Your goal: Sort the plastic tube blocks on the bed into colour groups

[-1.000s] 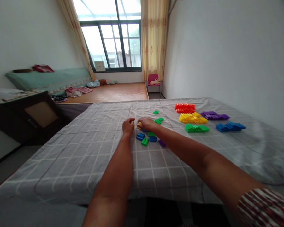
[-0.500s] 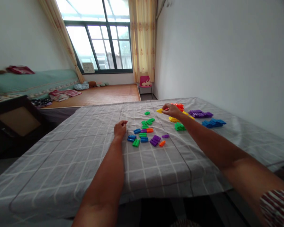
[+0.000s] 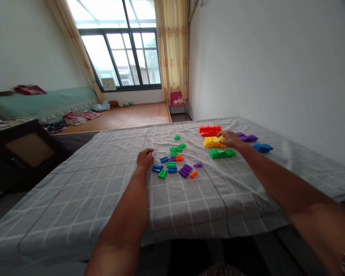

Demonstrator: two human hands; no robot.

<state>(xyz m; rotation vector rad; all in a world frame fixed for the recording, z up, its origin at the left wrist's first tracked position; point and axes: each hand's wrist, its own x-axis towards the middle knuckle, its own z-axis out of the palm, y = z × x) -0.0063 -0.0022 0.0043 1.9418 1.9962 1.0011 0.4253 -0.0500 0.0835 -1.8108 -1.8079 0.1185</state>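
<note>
My right hand (image 3: pixel 229 138) reaches to the right end of a row of yellow plastic pieces (image 3: pixel 214 142), its fingers closed on a yellow piece there. Behind that row lies a row of red pieces (image 3: pixel 209 130); in front is a green one (image 3: pixel 222 153). My left hand (image 3: pixel 145 158) rests on the cloth with fingers curled in; a speck of green shows at its far edge, and what it holds, if anything, is hidden. Between the hands lie loose small tube-like pieces: green (image 3: pixel 177 148), blue (image 3: pixel 157 168), purple (image 3: pixel 185 170) and orange (image 3: pixel 193 174).
Purple pieces (image 3: pixel 247 137) and blue pieces (image 3: pixel 263 147) are grouped at the right, partly behind my right arm. A grey checked cloth (image 3: pixel 89 184) covers the table. A white wall (image 3: pixel 270 69) runs along the right side. A dark cabinet (image 3: pixel 20 153) stands at the left.
My right hand has moved right, from left of the red pieces to the right end of the yellow row, carrying the yellow piece. My left hand has hardly moved.
</note>
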